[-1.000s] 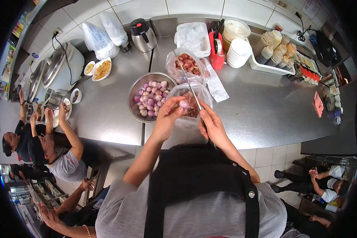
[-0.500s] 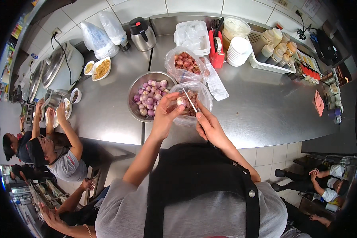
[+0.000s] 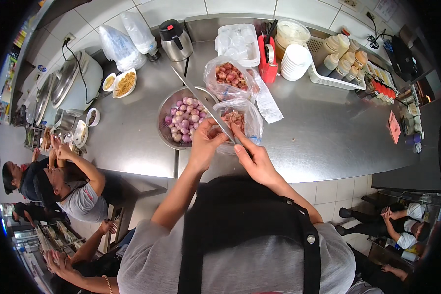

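Observation:
My right hand is closed round a knife, its long blade slanting up and left over the bowl's right side. Close beside it, my left hand is closed at the fingertips behind the blade. The shallot seen in those fingers in the earlier frame is now largely hidden by blade and fingers. Both hands are at the near edge of a clear plastic bag holding reddish-brown peelings. Left of it, peeled purple-white shallots fill a metal bowl. Unpeeled red shallots lie in another plastic bag behind.
A steel counter carries everything. At the back stand a thermal jug, a white tub of plastic cups, a red tape dispenser, stacked white bowls and a bottle basket. Co-workers work at the left.
The knife has swung from a short, steep view to lying lengthwise up and left across my left fingers. My right hand has moved slightly left. The co-workers' hands at the left have shifted.

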A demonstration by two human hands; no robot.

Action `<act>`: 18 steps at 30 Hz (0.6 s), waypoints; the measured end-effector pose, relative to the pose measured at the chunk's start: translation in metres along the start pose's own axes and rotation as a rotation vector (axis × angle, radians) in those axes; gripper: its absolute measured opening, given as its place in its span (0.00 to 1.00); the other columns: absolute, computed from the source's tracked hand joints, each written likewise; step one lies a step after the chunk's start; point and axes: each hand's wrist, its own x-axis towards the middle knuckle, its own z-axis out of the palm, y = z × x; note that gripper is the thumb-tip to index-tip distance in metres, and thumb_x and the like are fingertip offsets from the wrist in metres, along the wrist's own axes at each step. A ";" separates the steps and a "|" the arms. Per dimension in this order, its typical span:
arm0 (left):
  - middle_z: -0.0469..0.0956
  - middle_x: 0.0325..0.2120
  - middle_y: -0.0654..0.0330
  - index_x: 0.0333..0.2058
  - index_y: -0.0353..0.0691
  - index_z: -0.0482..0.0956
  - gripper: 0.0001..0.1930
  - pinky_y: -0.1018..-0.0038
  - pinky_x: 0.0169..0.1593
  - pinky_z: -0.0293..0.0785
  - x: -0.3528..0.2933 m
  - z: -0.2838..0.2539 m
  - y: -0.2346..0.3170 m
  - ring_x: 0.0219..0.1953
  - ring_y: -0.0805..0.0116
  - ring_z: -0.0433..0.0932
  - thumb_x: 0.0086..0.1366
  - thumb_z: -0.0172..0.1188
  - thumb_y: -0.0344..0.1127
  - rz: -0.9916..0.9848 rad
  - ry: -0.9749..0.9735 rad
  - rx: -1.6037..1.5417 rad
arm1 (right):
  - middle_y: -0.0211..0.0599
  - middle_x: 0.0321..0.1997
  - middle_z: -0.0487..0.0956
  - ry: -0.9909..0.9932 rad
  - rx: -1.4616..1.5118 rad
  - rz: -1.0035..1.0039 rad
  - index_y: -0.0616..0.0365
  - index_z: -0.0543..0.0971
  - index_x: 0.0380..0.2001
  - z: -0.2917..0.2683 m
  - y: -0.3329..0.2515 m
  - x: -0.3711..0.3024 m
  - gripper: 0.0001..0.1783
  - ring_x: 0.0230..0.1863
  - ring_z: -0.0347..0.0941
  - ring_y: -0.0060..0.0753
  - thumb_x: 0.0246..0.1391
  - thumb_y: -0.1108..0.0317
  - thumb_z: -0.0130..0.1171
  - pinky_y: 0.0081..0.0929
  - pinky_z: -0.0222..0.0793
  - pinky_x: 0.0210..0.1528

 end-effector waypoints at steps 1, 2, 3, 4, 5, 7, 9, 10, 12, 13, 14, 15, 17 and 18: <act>0.79 0.43 0.61 0.51 0.36 0.73 0.20 0.72 0.50 0.77 0.000 -0.001 -0.002 0.44 0.72 0.78 0.60 0.64 0.22 0.000 0.000 0.000 | 0.52 0.67 0.69 0.000 0.000 0.000 0.56 0.60 0.70 0.000 0.002 0.000 0.29 0.66 0.67 0.41 0.68 0.63 0.49 0.31 0.60 0.64; 0.79 0.44 0.61 0.51 0.36 0.73 0.20 0.72 0.50 0.76 0.000 -0.004 -0.005 0.44 0.72 0.78 0.60 0.64 0.22 0.007 -0.026 0.000 | 0.48 0.57 0.76 0.032 -0.031 -0.021 0.55 0.62 0.70 0.001 0.006 0.000 0.28 0.57 0.73 0.36 0.69 0.62 0.48 0.29 0.65 0.57; 0.79 0.45 0.61 0.51 0.36 0.74 0.20 0.72 0.51 0.76 0.000 -0.005 -0.006 0.44 0.72 0.78 0.61 0.64 0.22 0.013 -0.051 0.000 | 0.44 0.47 0.83 0.063 -0.061 -0.041 0.54 0.63 0.69 0.001 0.008 0.000 0.27 0.47 0.79 0.31 0.69 0.62 0.47 0.27 0.71 0.49; 0.79 0.45 0.61 0.51 0.36 0.74 0.20 0.72 0.51 0.76 0.000 -0.004 -0.004 0.44 0.72 0.78 0.61 0.64 0.22 0.013 -0.050 0.000 | 0.44 0.47 0.83 0.061 -0.061 -0.041 0.54 0.63 0.69 -0.002 0.008 0.000 0.27 0.47 0.79 0.31 0.69 0.62 0.47 0.27 0.71 0.49; 0.78 0.47 0.61 0.51 0.37 0.74 0.19 0.72 0.51 0.76 -0.001 -0.001 0.000 0.45 0.72 0.78 0.61 0.65 0.23 -0.008 -0.057 -0.036 | 0.35 0.35 0.78 0.028 0.101 0.080 0.53 0.64 0.69 -0.008 0.009 0.001 0.27 0.36 0.74 0.24 0.70 0.61 0.47 0.22 0.68 0.39; 0.77 0.51 0.60 0.54 0.37 0.74 0.19 0.72 0.54 0.75 0.000 -0.001 0.001 0.49 0.72 0.77 0.64 0.62 0.25 -0.028 -0.087 -0.072 | 0.15 0.16 0.57 0.074 0.324 0.165 0.49 0.64 0.69 -0.005 0.011 0.001 0.26 0.17 0.52 0.09 0.71 0.57 0.45 0.14 0.49 0.19; 0.76 0.52 0.60 0.55 0.37 0.73 0.19 0.72 0.54 0.75 0.000 -0.002 0.004 0.50 0.72 0.76 0.66 0.60 0.26 -0.036 -0.100 -0.108 | 0.15 0.16 0.58 0.072 0.310 0.175 0.49 0.64 0.69 -0.010 0.010 0.002 0.27 0.17 0.53 0.10 0.71 0.56 0.45 0.15 0.50 0.19; 0.76 0.52 0.60 0.57 0.37 0.72 0.19 0.72 0.55 0.74 0.000 -0.003 0.005 0.51 0.71 0.76 0.68 0.58 0.27 -0.046 -0.117 -0.143 | 0.16 0.17 0.59 0.074 0.296 0.186 0.50 0.64 0.69 -0.012 0.010 0.003 0.27 0.17 0.55 0.11 0.71 0.55 0.45 0.15 0.51 0.18; 0.73 0.56 0.56 0.61 0.35 0.68 0.21 0.66 0.61 0.71 0.000 -0.006 0.005 0.58 0.64 0.73 0.71 0.54 0.30 -0.068 -0.136 -0.116 | 0.16 0.16 0.59 0.069 0.295 0.201 0.50 0.63 0.70 -0.014 0.011 0.004 0.28 0.17 0.55 0.11 0.71 0.54 0.45 0.15 0.52 0.18; 0.72 0.56 0.55 0.61 0.35 0.67 0.21 0.65 0.63 0.70 0.000 -0.006 0.004 0.59 0.63 0.73 0.71 0.53 0.30 -0.064 -0.135 -0.172 | 0.16 0.16 0.59 0.061 0.294 0.214 0.51 0.63 0.70 -0.014 0.013 0.005 0.28 0.17 0.55 0.11 0.71 0.53 0.44 0.16 0.52 0.18; 0.72 0.57 0.55 0.62 0.35 0.66 0.21 0.64 0.64 0.69 0.001 -0.007 0.003 0.60 0.61 0.72 0.72 0.52 0.31 -0.061 -0.135 -0.227 | 0.16 0.16 0.59 0.061 0.295 0.214 0.51 0.63 0.70 -0.014 0.014 0.005 0.28 0.17 0.55 0.11 0.71 0.53 0.44 0.16 0.52 0.18; 0.72 0.57 0.55 0.62 0.35 0.66 0.21 0.64 0.64 0.69 0.002 -0.007 0.003 0.60 0.61 0.72 0.72 0.52 0.31 -0.061 -0.136 -0.226 | 0.17 0.16 0.60 0.060 0.296 0.228 0.52 0.62 0.70 -0.014 0.016 0.005 0.29 0.16 0.55 0.11 0.71 0.53 0.45 0.15 0.52 0.18; 0.72 0.57 0.53 0.62 0.34 0.65 0.22 0.63 0.66 0.66 0.003 -0.006 0.003 0.61 0.59 0.72 0.73 0.51 0.32 -0.054 -0.127 -0.264 | 0.17 0.16 0.60 0.058 0.297 0.242 0.53 0.62 0.70 -0.015 0.018 0.006 0.29 0.16 0.55 0.11 0.71 0.53 0.45 0.15 0.52 0.18; 0.72 0.57 0.53 0.62 0.34 0.65 0.22 0.63 0.66 0.66 0.004 -0.006 0.003 0.61 0.59 0.72 0.73 0.51 0.32 -0.053 -0.128 -0.263 | 0.17 0.16 0.60 0.058 0.307 0.249 0.53 0.61 0.70 -0.015 0.018 0.006 0.30 0.16 0.55 0.11 0.71 0.52 0.45 0.16 0.52 0.18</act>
